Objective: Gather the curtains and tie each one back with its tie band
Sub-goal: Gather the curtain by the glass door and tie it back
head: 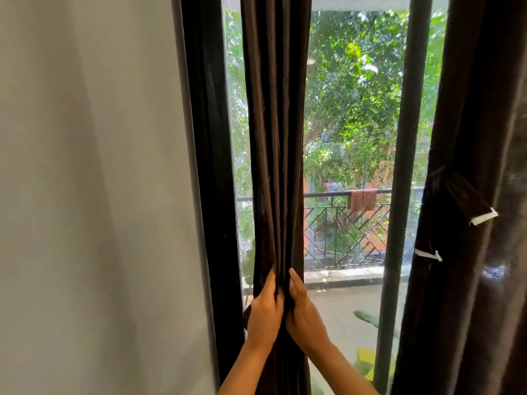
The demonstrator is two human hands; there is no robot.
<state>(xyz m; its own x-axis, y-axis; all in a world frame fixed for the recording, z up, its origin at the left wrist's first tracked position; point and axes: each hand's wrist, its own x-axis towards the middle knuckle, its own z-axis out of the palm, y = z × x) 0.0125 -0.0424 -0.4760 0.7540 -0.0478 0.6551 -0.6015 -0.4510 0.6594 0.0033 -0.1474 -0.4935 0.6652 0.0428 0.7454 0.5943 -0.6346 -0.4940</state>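
A dark brown curtain (275,138) hangs gathered into a narrow bundle in front of the window. My left hand (265,309) grips the bundle from its left side, fingers curled into the folds. From the other side my right hand (303,312) holds the same bundle, fingers wrapped behind the cloth. A second dark brown curtain (470,138) hangs at the right, with a dark tie band (459,192) around it; the band's two white-tipped ends (483,217) stick out. No tie band shows on the left curtain.
A black window frame (211,166) stands left of the gathered curtain, next to a pale wall (94,181). A dark vertical frame bar (399,166) divides the glass. Outside are a balcony railing (342,232) with a brown cloth over it, and trees.
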